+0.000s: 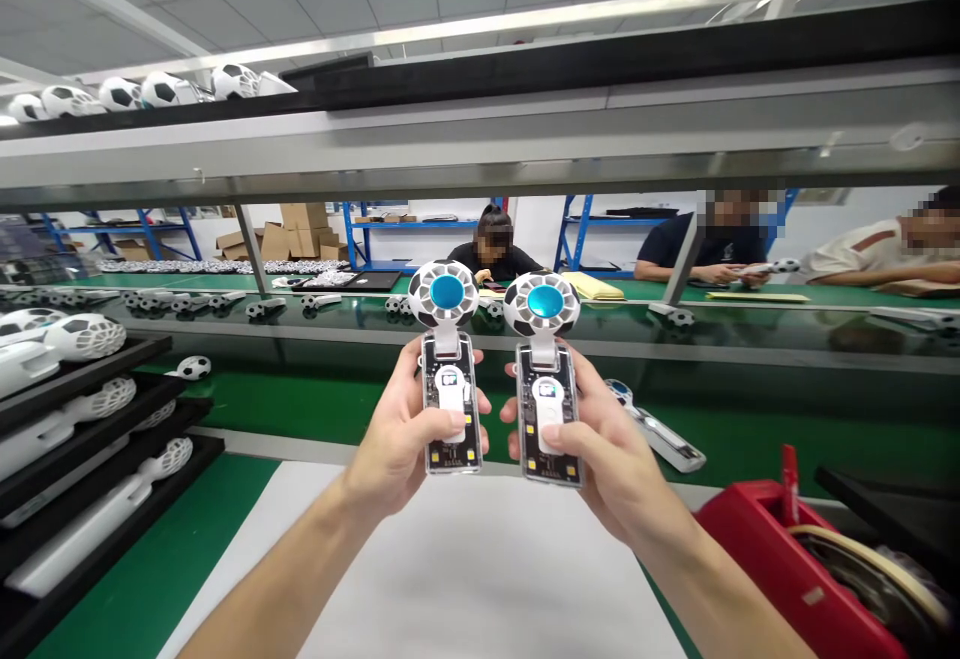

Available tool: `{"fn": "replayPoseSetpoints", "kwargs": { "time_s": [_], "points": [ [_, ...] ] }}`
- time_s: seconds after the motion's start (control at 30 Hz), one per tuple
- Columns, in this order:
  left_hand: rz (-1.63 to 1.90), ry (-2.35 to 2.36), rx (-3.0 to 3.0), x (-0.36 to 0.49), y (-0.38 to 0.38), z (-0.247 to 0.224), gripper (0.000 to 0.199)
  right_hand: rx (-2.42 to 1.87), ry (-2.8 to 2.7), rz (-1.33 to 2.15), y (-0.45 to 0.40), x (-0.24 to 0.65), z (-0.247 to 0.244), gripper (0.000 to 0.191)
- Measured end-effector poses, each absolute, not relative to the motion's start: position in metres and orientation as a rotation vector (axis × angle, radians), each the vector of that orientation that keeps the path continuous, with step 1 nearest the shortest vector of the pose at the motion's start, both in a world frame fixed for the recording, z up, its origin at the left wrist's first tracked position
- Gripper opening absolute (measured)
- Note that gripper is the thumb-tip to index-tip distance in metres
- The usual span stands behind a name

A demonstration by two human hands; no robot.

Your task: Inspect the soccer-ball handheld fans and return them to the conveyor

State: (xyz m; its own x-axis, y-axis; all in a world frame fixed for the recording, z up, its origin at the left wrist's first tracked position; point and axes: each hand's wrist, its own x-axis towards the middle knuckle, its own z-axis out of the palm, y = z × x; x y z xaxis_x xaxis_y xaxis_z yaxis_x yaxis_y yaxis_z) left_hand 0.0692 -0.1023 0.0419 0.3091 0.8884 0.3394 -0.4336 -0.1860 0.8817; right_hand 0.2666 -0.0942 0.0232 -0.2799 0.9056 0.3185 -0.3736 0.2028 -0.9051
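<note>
My left hand [409, 429] is wrapped round a handheld device [452, 389] with a clear-cased black circuit-board body and a soccer-ball head with a blue disc. A matching device [547, 399] is gripped upright in my right hand [604, 439]. Both thumbs press on the white front pieces, above which small lit screens show. The devices are side by side with a narrow gap between them, held over the white sheet [420, 579]. Beyond my right hand, another ball-headed device [667, 441] lies on the green surface.
Black trays [112, 409] of white ball-headed devices are stacked at left. A red tape dispenser [795, 569] stands at lower right. A metal shelf beam [480, 149] crosses above. Several people sit across the green line, where more devices lie.
</note>
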Motion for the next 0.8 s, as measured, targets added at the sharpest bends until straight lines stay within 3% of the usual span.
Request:
{"fn": "replayPoseSetpoints", "kwargs": {
  "time_s": [0.7,0.8],
  "points": [
    [1.228,0.390,1.222,0.072,-0.103,0.032,0.062,-0.592,-1.273,1.371,-0.102,0.262,0.031,0.080],
    [1.231,0.401,1.207,0.075,-0.103,0.031,0.054,-0.619,-1.209,1.349,-0.102,0.262,0.030,0.069]
  ]
}}
